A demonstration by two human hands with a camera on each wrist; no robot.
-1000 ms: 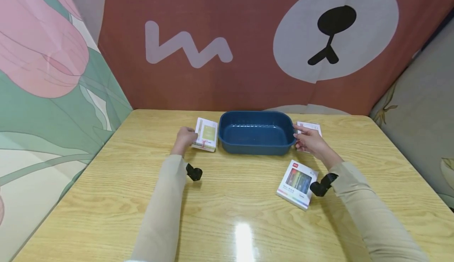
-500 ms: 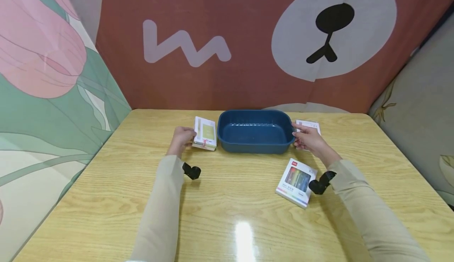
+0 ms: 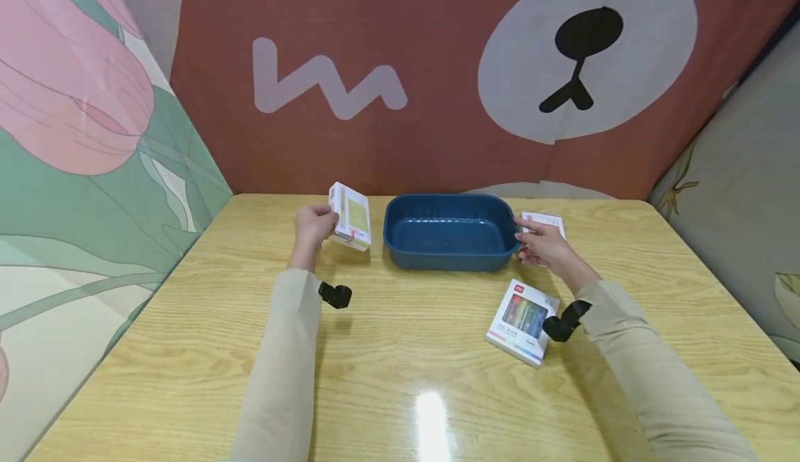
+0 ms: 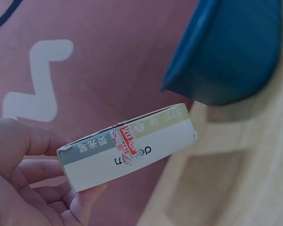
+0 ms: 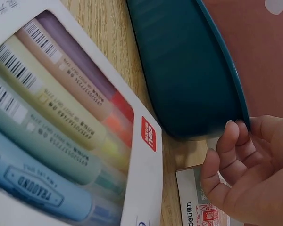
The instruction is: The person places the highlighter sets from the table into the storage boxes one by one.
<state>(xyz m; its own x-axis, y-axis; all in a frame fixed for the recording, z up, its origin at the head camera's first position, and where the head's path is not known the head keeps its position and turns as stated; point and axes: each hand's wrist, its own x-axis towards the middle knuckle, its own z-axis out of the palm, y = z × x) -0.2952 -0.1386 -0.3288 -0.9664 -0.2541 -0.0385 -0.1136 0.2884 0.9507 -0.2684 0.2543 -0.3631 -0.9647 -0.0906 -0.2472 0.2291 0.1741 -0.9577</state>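
Observation:
My left hand (image 3: 312, 229) grips a white-and-yellow highlighter box (image 3: 351, 219) by its left side, holding it tilted above the table. In the left wrist view the end of this highlighter box (image 4: 127, 148) shows a red seal, with the thumb and fingers on its short side. To its right stands a dark blue plastic bin (image 3: 446, 262) with nothing inside. My right hand (image 3: 550, 250) pinches the bin's right rim, its fingertips meeting the edge in the right wrist view. Under that hand lies another white box (image 3: 544, 219), partly covered.
A windowed box of coloured highlighters (image 3: 523, 323) lies at an angle on the wooden table (image 3: 387, 365), just left of my right wrist. A reddish-brown printed cloth (image 3: 437, 149) hangs behind the table's far edge.
The left hand has lifted its highlighter box off the table, tilting it and shifting it slightly left, away from the bin. The right hand and the bin have stayed in place.

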